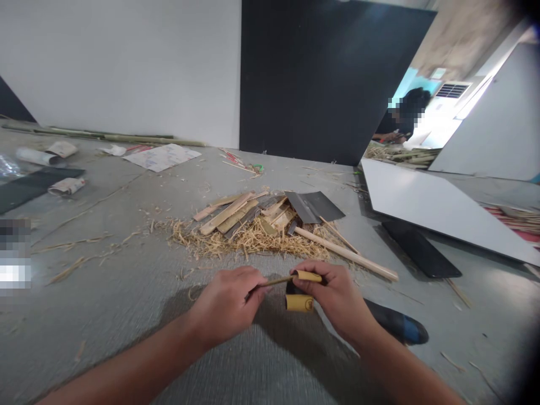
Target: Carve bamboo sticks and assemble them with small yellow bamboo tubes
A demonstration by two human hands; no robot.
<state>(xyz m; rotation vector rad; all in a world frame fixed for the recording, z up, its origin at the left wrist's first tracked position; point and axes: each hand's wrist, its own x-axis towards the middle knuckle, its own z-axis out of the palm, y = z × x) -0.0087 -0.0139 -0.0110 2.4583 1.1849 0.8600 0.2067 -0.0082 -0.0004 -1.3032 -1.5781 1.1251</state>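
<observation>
My left hand (230,304) is closed around one end of a thin bamboo stick (277,281), which points toward the right. My right hand (337,298) pinches a piece of sandpaper (299,303) with a yellow, printed back and a dark inner face. Its upper fold wraps the stick's other end, and the lower part curls below. Both hands are above the grey floor, in front of a heap of straw-coloured shavings (253,239). On that heap lie wooden strips (230,216), dark sheets (314,207) and a small hammer (346,253) with a pale handle.
A black phone (422,247) lies to the right, beside a white board (447,208). A dark, blue-marked object (400,322) is partly behind my right forearm. Paper (162,157) and bamboo poles (105,136) lie farther back. Another person (405,115) sits beyond the dark panel (324,79).
</observation>
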